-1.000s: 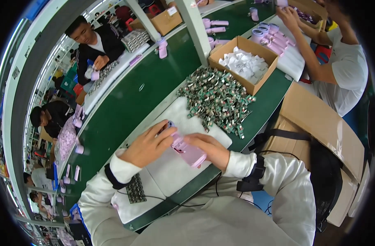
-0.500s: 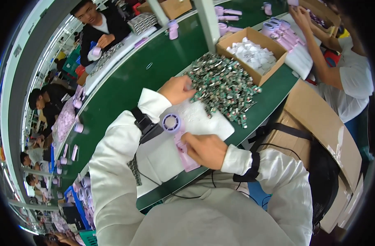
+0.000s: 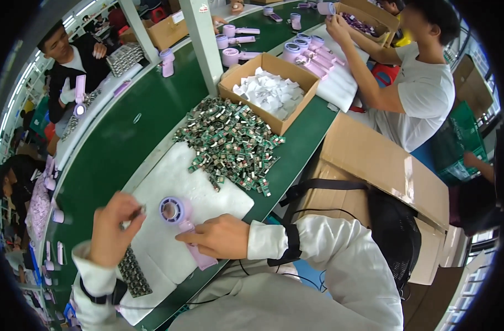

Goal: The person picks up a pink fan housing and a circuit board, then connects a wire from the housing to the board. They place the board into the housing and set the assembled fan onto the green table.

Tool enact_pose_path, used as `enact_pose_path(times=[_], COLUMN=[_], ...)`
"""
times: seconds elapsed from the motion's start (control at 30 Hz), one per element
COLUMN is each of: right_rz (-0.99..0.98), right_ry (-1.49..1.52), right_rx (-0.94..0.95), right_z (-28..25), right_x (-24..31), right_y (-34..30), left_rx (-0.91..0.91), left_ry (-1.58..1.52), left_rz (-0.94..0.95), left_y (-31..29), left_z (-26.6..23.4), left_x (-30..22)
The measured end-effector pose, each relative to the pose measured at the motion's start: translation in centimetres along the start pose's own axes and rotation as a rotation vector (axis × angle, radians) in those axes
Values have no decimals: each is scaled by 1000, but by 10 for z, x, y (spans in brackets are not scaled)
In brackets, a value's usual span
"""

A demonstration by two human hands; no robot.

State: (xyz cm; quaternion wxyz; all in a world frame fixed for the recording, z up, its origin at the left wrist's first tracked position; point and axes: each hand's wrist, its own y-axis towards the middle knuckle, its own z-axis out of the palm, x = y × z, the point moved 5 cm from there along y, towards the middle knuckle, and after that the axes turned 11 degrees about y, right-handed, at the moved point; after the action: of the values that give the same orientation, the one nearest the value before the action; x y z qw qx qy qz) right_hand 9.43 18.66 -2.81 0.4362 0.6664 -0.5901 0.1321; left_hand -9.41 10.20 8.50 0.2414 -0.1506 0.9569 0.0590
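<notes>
Your left hand (image 3: 116, 229), raised beside the white foam sheet (image 3: 219, 205), pinches a small greyish piece (image 3: 142, 210) between 2 fingertips, too blurred to identify. Your right hand (image 3: 219, 236) curls over the handle of the pink-and-lilac plastic handheld fan (image 3: 185, 222), its round head showing, lying on that sheet near the heaped green circuit boards (image 3: 232, 140).

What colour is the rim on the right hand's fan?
The rim is lavender, clearest in the head view.
</notes>
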Motion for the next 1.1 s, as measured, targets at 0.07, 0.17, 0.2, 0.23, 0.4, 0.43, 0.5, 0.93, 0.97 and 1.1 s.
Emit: enact_pose_path(times=[0.07, 0.17, 0.2, 0.23, 0.4, 0.43, 0.5, 0.93, 0.97, 1.1], right_rz=[11, 12, 17, 20, -43, -48, -133, -351, -340, -357], right_ry=[-9, -26, -23, -18, -146, -139, -215, -263, -247, -189], right_rx=[14, 39, 61, 85, 132, 145, 193, 318, 313, 202], right_z=[3, -1, 0, 0, -2, -1, -1, 4, -1, -8], right_x=[1, 1, 4, 5, 11, 10, 13, 22, 21, 8], right_y=[2, 8, 11, 13, 24, 27, 33, 44, 46, 44], left_rx=[-20, 50, 111, 108, -7, -19, -29, -86, -145, -288], left_ry=[151, 368, 531, 501, 670, 623, 582, -193, -175, -196], left_rz=[-34, 45, 103, 95, 132, 148, 150, 211, 204, 78], left_y=[-39, -73, -86, -97, -122, -120, -117, -114, -112, -105], left_z=[6, 36, 48, 58, 76, 75, 70, 67, 75, 115], left_x=[-5, 6, 10, 12, 3, 3, 2, -60, -58, -42])
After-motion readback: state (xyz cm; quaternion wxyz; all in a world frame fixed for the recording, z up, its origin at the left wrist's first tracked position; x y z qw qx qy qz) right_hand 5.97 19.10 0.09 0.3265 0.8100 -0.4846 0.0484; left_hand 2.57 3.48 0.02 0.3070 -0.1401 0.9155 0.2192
